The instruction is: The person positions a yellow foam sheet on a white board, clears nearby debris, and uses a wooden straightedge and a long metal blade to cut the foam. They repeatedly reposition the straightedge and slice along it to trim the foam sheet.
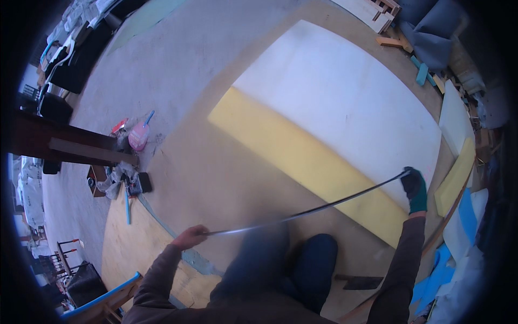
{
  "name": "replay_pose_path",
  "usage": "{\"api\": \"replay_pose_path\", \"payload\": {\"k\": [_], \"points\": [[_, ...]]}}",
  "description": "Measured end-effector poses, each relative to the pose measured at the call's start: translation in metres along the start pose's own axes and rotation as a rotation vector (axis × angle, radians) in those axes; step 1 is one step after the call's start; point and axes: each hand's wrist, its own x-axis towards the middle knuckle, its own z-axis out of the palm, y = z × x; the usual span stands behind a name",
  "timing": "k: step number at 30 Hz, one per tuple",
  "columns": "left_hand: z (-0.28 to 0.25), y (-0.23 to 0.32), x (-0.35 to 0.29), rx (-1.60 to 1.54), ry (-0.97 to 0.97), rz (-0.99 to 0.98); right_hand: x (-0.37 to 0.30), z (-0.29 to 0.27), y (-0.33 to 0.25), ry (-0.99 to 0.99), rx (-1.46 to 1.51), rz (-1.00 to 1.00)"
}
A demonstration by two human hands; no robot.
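Both my hands grip a long, thin, dark metal strip (307,213) that runs across in front of my knees, one end shining. My bare left hand (191,237) is closed on its left end. At the other end, my right hand (415,190), in a dark and green glove, is closed on the strip. Beyond it lies a large foam block with a white top (345,97) and a yellow side (291,156). The strip's right part passes over the yellow side, and my right hand is above the block's near right corner. Whether the strip touches the foam I cannot tell.
A brown post (70,141) stands at left, with a pink bag (139,135) and an open box (97,181) by its foot. Foam offcuts, including a yellow piece (456,178) and a blue piece (440,272), line the right side. A dark flat piece (362,283) lies by my knees.
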Motion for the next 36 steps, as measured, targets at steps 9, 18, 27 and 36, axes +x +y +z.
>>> {"api": "replay_pose_path", "payload": {"k": [9,18,27,36], "points": [[0.026,-0.009,-0.010,-0.257,0.021,-0.107,-0.008,0.061,0.102,-0.040,0.031,-0.140],[0.086,0.071,0.029,-0.346,0.152,-0.063,-0.151,0.338,0.263,-0.292,-0.289,-0.025],[0.084,0.051,0.015,-0.448,0.240,-0.080,-0.001,0.384,0.195,-0.291,-0.055,0.015],[0.039,0.081,0.166,-0.360,0.470,0.142,-0.158,0.098,0.292,0.050,-0.402,0.076]]}}
